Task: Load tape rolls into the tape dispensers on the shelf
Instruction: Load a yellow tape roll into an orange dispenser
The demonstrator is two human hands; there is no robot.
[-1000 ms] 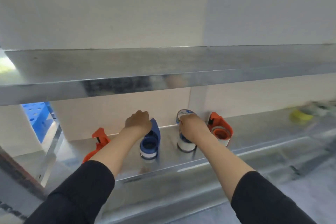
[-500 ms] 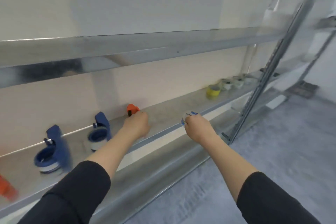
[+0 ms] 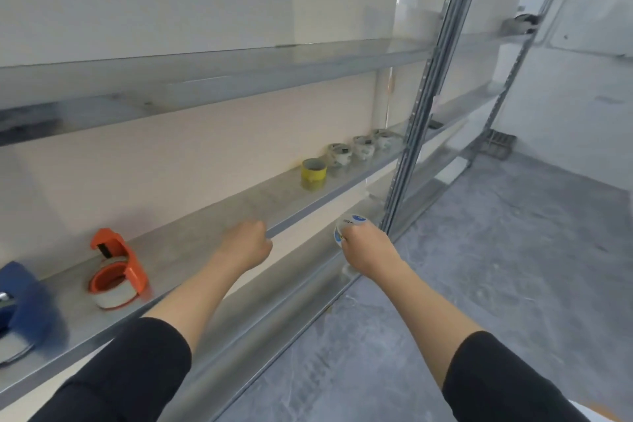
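Observation:
My right hand [image 3: 364, 248] is closed around a small round white-and-blue thing [image 3: 346, 226], seemingly an empty tape core, held in front of the metal shelf [image 3: 219, 223]. My left hand [image 3: 247, 245] is a closed fist with nothing in it, over the shelf's front edge. An orange tape dispenser [image 3: 115, 271] holding a roll stands on the shelf at the left. A blue dispenser [image 3: 20, 305] is blurred at the far left edge. Farther along the shelf to the right sit a yellow tape roll [image 3: 313, 171] and three pale tape rolls [image 3: 359, 149].
A second metal shelf [image 3: 205, 79] runs overhead. An upright steel post [image 3: 416, 120] stands just right of my right hand. Grey concrete floor [image 3: 496, 267] spreads to the right, and more shelving [image 3: 520, 27] stands in the far corner.
My view has swung right along the shelf. Both hands left the dispensers and moved right; my right hand carries the small white-and-blue piece it lifted off the blue dispenser.

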